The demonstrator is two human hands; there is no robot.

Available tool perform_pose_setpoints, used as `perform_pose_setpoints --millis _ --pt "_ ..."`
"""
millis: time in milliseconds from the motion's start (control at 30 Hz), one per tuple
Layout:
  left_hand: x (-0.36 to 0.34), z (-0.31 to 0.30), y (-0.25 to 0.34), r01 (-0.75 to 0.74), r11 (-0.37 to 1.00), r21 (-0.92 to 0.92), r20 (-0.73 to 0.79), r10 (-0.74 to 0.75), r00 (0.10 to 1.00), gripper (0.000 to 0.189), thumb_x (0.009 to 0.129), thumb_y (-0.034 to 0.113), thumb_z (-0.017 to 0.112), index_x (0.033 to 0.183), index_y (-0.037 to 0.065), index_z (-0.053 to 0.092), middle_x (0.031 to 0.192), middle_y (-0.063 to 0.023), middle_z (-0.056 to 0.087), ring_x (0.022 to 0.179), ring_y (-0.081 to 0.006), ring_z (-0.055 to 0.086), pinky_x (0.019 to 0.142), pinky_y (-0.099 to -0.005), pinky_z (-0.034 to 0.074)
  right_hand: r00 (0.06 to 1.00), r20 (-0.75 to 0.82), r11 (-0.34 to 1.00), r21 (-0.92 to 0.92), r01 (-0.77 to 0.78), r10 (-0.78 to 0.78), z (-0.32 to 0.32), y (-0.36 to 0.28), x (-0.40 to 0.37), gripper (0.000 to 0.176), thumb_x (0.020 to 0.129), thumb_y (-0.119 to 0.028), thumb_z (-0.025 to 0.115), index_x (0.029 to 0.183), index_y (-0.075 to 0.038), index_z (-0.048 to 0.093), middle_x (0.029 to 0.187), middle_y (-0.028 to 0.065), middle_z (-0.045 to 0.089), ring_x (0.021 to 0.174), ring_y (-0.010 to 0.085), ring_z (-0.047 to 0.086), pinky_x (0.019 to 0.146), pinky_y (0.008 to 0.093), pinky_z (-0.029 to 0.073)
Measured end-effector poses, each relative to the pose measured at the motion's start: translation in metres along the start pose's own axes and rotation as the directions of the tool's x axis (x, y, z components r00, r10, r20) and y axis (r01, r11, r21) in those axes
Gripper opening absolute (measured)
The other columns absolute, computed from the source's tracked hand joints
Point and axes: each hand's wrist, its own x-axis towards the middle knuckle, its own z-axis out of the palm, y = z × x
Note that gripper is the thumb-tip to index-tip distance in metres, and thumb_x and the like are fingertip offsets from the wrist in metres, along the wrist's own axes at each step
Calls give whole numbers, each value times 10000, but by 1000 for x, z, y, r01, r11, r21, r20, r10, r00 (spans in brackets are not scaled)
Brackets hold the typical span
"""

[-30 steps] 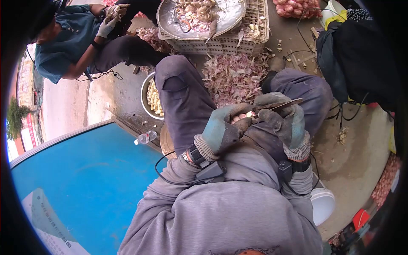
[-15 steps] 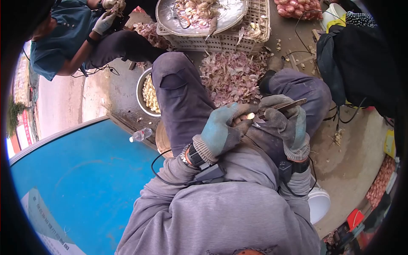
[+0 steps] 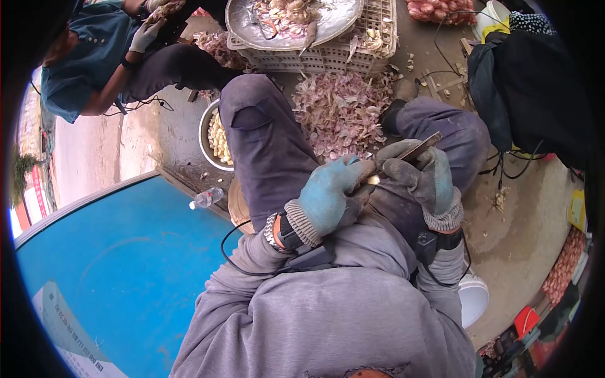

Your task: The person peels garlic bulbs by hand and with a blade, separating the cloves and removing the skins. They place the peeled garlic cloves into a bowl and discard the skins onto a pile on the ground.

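Note:
My left hand (image 3: 331, 192), in a blue and grey work glove, is closed around garlic. One pale peeled garlic clove (image 3: 374, 180) shows at its fingertips. In my right hand (image 3: 425, 181), gloved alike, a small knife (image 3: 421, 147) is gripped, with one end sticking out above the fingers. The two hands almost meet over my lap, and the fingers hide the knife's other end. Beyond them a heap of garlic skins (image 3: 340, 113) lies on the ground between my legs.
A round tray (image 3: 242, 28) of garlic rests on a plastic crate (image 3: 321, 62). Left of my knee stands a bowl (image 3: 205, 135) of peeled cloves. A plastic bottle (image 3: 209, 197) lies near a blue panel (image 3: 126, 252). Another person (image 3: 94, 44) handles garlic at upper left.
The knife has tilted more steeply, and my right hand's fingers have shifted towards the left hand's fingertips. My left hand has turned slightly, so less garlic shows.

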Motion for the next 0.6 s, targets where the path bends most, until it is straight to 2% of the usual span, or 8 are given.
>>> perform_pose_setpoints --millis 67,167,300,367,467,533,567,600 --pt "-1 2 -1 13 997 -70 -17 -14 1000 349 850 0 745 1193 37 692 815 -49 590 656 -153 530 608 -287 442 982 -32 981 -66 185 -187 8 -5 0 168 948 -102 728 1061 22 729 908 20 711 807 84 646 708 230 533" --pt "-4 4 -2 99 962 -254 -26 -109 994 344 875 26 750 1215 30 695 823 15 608 648 -69 497 587 -232 420 954 -58 936 -219 276 -295 6 -1 0 177 952 -113 724 1056 29 725 904 23 714 778 75 645 679 225 531" --pt "-1 -3 -3 296 812 -503 71 -303 950 313 922 54 731 1231 17 698 827 86 599 643 29 449 565 -168 386 975 -135 983 18 182 -178 8 12 -5 184 956 -125 718 1054 31 721 878 31 711 752 74 642 659 226 530" --pt "0 -6 -5 319 777 -543 116 -307 944 275 940 57 710 1211 11 704 825 42 632 639 4 498 557 -172 402 974 -172 966 187 177 -146 8 25 -5 188 957 -122 718 1062 34 718 874 37 715 754 75 640 647 234 527" --pt "2 -11 -2 365 668 -649 156 -353 923 276 947 102 710 1203 -1 696 843 -16 670 631 -39 549 543 -183 426 978 -159 987 62 147 -135 8 25 -6 197 961 -123 719 1073 38 712 880 34 717 763 78 641 646 233 520" --pt "4 -18 -2 438 355 -826 284 -410 867 297 951 155 706 1187 -22 683 862 -79 697 615 -86 586 522 -206 438 984 -136 990 60 127 -118 11 29 -6 197 958 -119 722 1077 38 711 877 33 716 761 79 638 653 235 519" --pt "5 -18 -3 439 364 -822 279 -413 867 297 951 155 706 1187 -22 683 862 -79 697 615 -86 586 522 -206 438 990 -109 994 47 97 -92 12 32 -6 198 955 -115 726 1080 38 709 874 32 715 759 81 635 660 238 518" --pt "4 -15 -6 431 279 -858 293 -422 858 307 949 171 707 1183 -27 678 864 -85 698 609 -88 586 515 -212 430 994 -73 997 -11 82 -82 10 35 -6 178 950 -92 720 1076 32 701 899 42 707 807 92 633 731 251 528"
